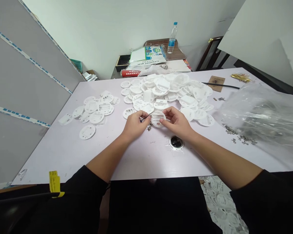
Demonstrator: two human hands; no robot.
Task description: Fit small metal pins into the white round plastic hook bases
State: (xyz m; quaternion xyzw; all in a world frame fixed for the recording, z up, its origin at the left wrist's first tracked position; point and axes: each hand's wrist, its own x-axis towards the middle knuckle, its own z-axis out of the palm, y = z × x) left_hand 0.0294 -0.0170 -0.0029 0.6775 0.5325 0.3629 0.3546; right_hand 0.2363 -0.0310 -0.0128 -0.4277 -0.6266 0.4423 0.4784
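The left hand [134,125] pinches a thin dark pin [146,117] by its end; so slight a pinch could, I think, let it slip among the loose metal clips [150,127] below; the right hand [177,123] clasps the white disc [157,117] by its edge, just above the table [63,152], both wrists bent inward.

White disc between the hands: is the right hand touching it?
Touching. The head view shows the right hand pinching the white disc at its edge with thumb and fingers; the left hand holds a thin dark pin beside it.
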